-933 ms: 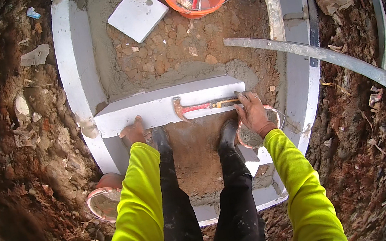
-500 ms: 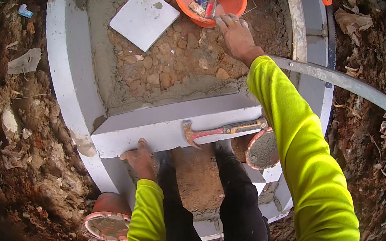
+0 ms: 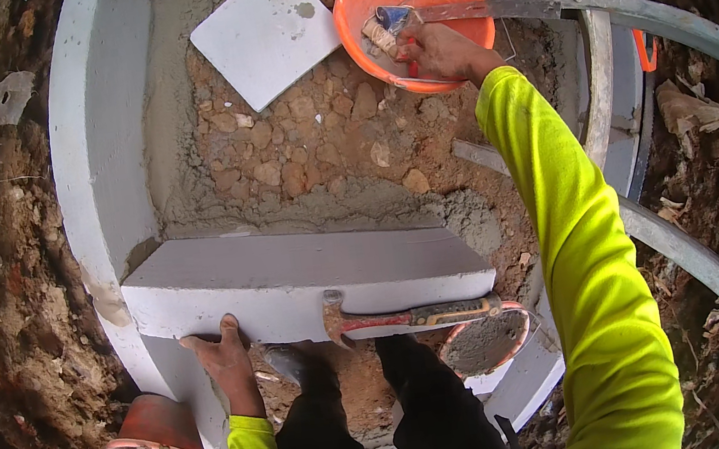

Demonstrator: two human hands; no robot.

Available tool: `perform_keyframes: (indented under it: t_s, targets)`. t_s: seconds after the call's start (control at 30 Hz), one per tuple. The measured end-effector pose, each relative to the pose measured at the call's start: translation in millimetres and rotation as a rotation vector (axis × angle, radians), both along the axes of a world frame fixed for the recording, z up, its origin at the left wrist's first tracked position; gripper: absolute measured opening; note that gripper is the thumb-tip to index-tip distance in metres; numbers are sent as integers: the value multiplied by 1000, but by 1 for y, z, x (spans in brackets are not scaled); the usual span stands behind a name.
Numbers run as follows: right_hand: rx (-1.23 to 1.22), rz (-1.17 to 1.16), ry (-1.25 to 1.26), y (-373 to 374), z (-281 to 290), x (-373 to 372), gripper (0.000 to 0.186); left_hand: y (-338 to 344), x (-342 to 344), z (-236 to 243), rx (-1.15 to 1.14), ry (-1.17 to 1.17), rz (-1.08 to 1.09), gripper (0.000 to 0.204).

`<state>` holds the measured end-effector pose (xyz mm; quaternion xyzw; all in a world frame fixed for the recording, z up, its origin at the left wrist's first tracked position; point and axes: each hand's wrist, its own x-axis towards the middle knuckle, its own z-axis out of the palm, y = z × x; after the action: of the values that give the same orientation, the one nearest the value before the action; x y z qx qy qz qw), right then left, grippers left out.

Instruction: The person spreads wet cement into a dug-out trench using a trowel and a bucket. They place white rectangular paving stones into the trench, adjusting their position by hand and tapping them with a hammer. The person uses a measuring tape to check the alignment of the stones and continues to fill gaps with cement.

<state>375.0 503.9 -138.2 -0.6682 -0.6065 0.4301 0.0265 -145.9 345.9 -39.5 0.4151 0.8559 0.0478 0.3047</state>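
My left hand [image 3: 224, 361] rests at the front edge of a pale grey block [image 3: 306, 305], thumb and finger spread. A claw hammer [image 3: 411, 317] with a red and black handle lies along that edge to the right. My right hand [image 3: 443, 52] is down inside an orange basin [image 3: 355, 7], fingers closed around something red that they mostly cover. Beside those fingers in the basin are a cream-coloured wound bundle [image 3: 378, 36] and a small blue item [image 3: 392, 15]. A white square tile [image 3: 265, 39] lies left of the basin on stony ground.
Curved metal bars [image 3: 664, 21] cross the right side. A bucket of wet mortar [image 3: 489, 342] stands near my legs, and a reddish bucket [image 3: 158, 431] stands at lower left. Grey walls [image 3: 82, 173] edge the stony ground [image 3: 300, 140]. Rough soil [image 3: 28, 367] lies outside.
My right hand has moved from the basin's near rim into it and closed on something red. My left hand stays at the block's edge. The whole view has shifted.
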Motion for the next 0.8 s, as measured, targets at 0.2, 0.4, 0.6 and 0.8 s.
perform_keyframes:
  t_s: [0.2, 0.4, 0.6, 0.8]
  targets:
    - [95, 337, -460, 39, -75, -17, 27, -1, 2, -3, -5, 68, -92, 96]
    - [121, 572, -668, 56, -91, -33, 21, -2, -2, 3, 20, -21, -116, 86]
    - [115, 730, -768, 55, -93, -35, 19, -4, -4, 7, 33, -19, -191, 86]
    - [241, 798, -676, 48, -122, -9, 19, -5, -9, 2, 42, -63, -156, 88]
